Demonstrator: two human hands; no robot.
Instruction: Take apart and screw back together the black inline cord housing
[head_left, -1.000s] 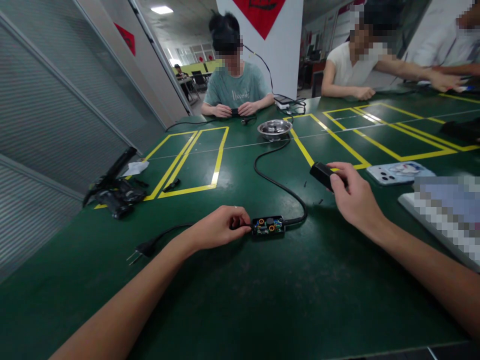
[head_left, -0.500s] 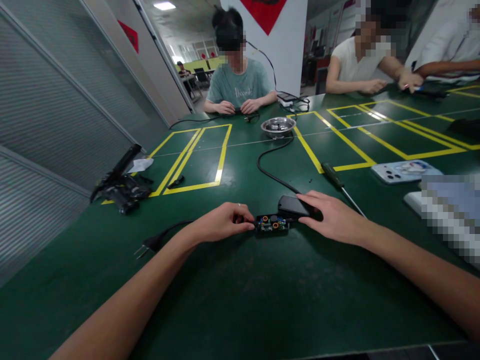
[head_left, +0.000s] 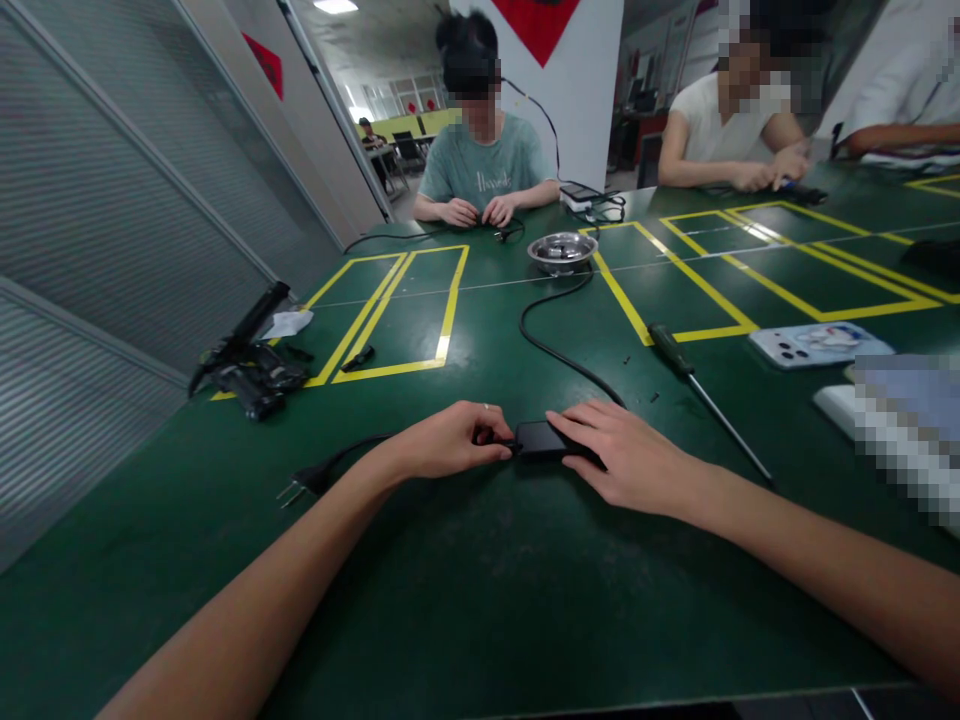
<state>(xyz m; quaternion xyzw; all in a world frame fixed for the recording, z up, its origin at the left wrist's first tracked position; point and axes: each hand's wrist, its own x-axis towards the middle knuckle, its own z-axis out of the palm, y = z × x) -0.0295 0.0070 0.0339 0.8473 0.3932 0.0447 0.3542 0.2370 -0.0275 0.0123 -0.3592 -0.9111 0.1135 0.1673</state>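
A small black adapter case (head_left: 538, 440) lies on the green table in front of me, its black cover over the circuit board. My left hand (head_left: 472, 442) pinches the cable at the left end of the case. Thumb and fingers of my right hand (head_left: 611, 450) grip the case's right end and hide that end. From the left side runs a cord to a two-pin plug (head_left: 304, 484), resting near my left forearm. Another black cable (head_left: 551, 352) curves from behind my right hand toward the metal bowl (head_left: 561, 252).
A screwdriver (head_left: 709, 400) lies right of my right hand, with small screws (head_left: 655, 398) nearby. Farther right are a phone (head_left: 821, 344) and a white object (head_left: 870, 430). Black parts (head_left: 259, 375) lie at the left. Several people sit across the table (head_left: 480, 620).
My right hand has moved left and brought the black cover down over the circuit board, which no longer shows. My left hand keeps its pinch. The view has shifted slightly.
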